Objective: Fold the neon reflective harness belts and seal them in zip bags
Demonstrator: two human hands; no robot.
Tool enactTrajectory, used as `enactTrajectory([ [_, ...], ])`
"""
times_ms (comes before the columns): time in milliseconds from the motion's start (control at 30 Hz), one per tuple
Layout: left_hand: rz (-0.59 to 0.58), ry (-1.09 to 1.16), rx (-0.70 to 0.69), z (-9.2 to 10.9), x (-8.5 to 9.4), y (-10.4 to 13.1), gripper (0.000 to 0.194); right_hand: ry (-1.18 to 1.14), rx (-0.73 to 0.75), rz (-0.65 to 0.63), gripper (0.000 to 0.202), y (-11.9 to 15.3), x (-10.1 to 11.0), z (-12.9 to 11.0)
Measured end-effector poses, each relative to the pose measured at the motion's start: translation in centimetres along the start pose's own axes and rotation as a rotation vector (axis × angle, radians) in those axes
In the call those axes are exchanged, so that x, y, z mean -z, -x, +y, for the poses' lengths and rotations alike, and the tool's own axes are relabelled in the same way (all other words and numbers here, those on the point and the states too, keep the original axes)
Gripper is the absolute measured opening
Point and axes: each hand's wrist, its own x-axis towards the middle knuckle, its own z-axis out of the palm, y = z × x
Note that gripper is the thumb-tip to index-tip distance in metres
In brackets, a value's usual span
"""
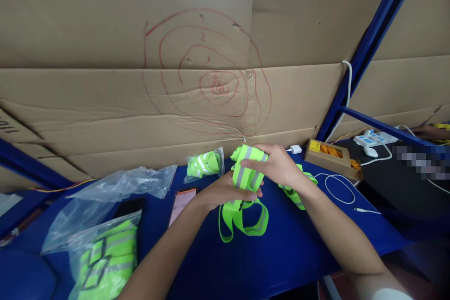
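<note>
Between my two hands is a bundle of neon-green reflective strap (249,168) with silver stripes, partly folded up. My left hand (225,191) grips its lower left side, the thumb across the front. From above right, my right hand (276,161) closes over the top, fingers lying on the band. Loose loops (259,226) of the same strap dangle beneath, over the blue tabletop (225,272). Partly behind my right forearm lies another green reflective strap (297,194). A rolled green strap in a clear bag (204,164) sits just left of the bundle.
At left are a phone with a lit screen (181,204), an empty plastic bag (140,183), a dark phone (129,207) and a bagged stack of green straps (108,260). To the right are a cardboard box (332,157), a white cable (339,187) and a power strip (376,138).
</note>
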Motion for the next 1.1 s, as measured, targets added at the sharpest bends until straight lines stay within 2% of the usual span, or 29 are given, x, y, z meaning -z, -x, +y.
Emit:
enactTrajectory([
  [100, 0.125, -0.131, -0.084, 0.5, 0.4, 0.1, 0.042, 0.021, -0.016, 0.109, 0.037, -0.3, 0.2, 0.1],
  [200, 0.405, -0.441, -0.230, 1.1, 1.0, 0.3, 0.046, 0.099, -0.026, 0.162, 0.043, -0.5, 0.4, 0.2],
  [233, 0.483, -0.559, -0.256, 1.2, 1.2, 0.3, 0.041, 0.126, -0.032, 0.164, 0.044, -0.6, 0.5, 0.2],
  [300, 0.540, -0.741, -0.258, 1.4, 1.7, 0.4, 0.029, 0.160, -0.041, 0.161, 0.042, -0.6, 0.7, 0.3],
  [367, 0.515, -0.802, -0.235, 1.4, 1.9, 0.5, 0.021, 0.174, -0.046, 0.154, 0.041, -0.7, 0.8, 0.4],
  [433, 0.468, -0.742, -0.224, 1.5, 2.1, 0.6, 0.023, 0.172, -0.036, 0.151, 0.041, -0.6, 1.0, 0.5],
  [600, 0.212, -0.387, -0.165, 1.9, 2.1, 1.0, 0.058, 0.138, 0.063, 0.077, 0.038, -0.4, 1.1, 0.3],
  [700, 0.282, -0.322, -0.195, 1.6, 1.6, 0.7, 0.068, 0.146, 0.077, 0.108, 0.037, -0.3, 0.8, 0.0],
  [800, 0.336, -0.255, -0.183, 0.9, 1.0, -0.1, 0.061, 0.066, 0.110, 0.099, 0.033, -0.3, 0.3, -0.2],
  [867, 0.295, -0.169, -0.140, 0.2, 0.7, -0.5, 0.052, -0.036, 0.162, 0.027, 0.030, -0.3, 0.2, -0.3],
  [967, 0.197, -0.041, -0.115, -0.5, 0.3, -0.8, 0.051, -0.107, 0.183, -0.056, 0.030, -0.4, 0.2, -0.2],
  [1033, 0.143, 0.015, -0.097, -0.7, 0.1, -0.9, 0.050, -0.092, 0.173, -0.073, 0.031, -0.4, 0.4, 0.0],
  [1100, 0.145, 0.015, -0.071, -0.9, 0.1, -0.9, 0.049, -0.081, 0.164, -0.074, 0.030, -0.5, 0.5, 0.4],
])
